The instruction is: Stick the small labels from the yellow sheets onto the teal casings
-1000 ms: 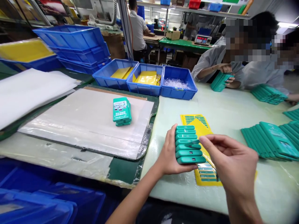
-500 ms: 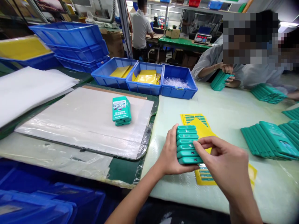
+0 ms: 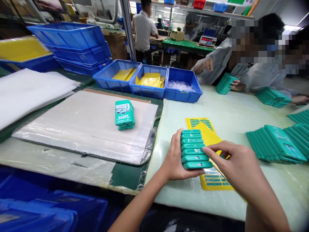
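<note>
A stack of flat green plastic cases (image 3: 193,149) sits in my left hand (image 3: 172,161), whose fingers wrap round its back and underside. The narrow ends face me, some with small dark openings or marks. My right hand (image 3: 238,169) has its thumb and forefinger pinched at the right edge of the stack, against one of the lower cases; whatever lies between the fingertips is too small to make out. Beneath both hands are yellow sheets with rows of green strips (image 3: 214,182), and a plainer yellow sheet (image 3: 207,133) lies across them, partly hidden by my right hand.
Two or three green cases (image 3: 124,113) are stacked on a pale board (image 3: 79,129) at left. Three blue bins (image 3: 184,95) stand behind. More green cases (image 3: 275,145) lie at right, near co-workers; one co-worker's hand holds a green stack (image 3: 225,84). Blue crates (image 3: 72,37) are piled back left.
My right hand has shifted slightly to the right along the stack's edge, and the stack is tilted a little. Across the table, a co-worker's one hand has lifted away from their green stack.
</note>
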{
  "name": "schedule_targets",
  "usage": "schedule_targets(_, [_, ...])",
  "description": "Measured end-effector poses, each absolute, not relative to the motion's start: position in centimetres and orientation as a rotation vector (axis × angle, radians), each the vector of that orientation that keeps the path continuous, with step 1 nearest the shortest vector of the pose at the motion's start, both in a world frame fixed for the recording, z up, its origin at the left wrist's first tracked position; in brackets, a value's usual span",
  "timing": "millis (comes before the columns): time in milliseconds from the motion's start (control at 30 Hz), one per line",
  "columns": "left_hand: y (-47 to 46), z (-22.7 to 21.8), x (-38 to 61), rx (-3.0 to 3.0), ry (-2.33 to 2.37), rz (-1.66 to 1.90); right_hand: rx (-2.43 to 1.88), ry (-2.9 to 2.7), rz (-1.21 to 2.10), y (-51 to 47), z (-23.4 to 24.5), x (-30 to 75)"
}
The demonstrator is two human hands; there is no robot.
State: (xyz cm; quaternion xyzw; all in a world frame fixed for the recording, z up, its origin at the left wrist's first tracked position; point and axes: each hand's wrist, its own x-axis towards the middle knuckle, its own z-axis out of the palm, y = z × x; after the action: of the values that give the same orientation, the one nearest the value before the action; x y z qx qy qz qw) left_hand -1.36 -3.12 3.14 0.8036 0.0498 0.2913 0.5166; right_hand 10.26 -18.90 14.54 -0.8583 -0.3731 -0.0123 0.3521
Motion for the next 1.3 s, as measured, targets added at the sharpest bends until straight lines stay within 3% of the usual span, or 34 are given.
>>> schedule_targets(200, [-3.2, 3.0, -1.3, 1.92, 0.122, 0.714, -2.161, -1.036, -0.186, -18.5, 14.8, 8.4])
schedule_targets(600, [-3.1, 2.7, -0.9, 1.906, 0.089, 0.765, -2.064, -0.609, 0.165, -17.4, 16.9, 6.8])
schedule_targets(933, [-3.0, 2.8, -1.1, 1.917, 0.08, 0.764, -2.208, -0.77, 0.087, -17.9, 15.5, 8.5])
schedule_targets(1300, [-3.1, 2.7, -1.1, 1.937, 0.096, 0.752, -2.074, -0.907, 0.212, -17.8, 16.8, 9.2])
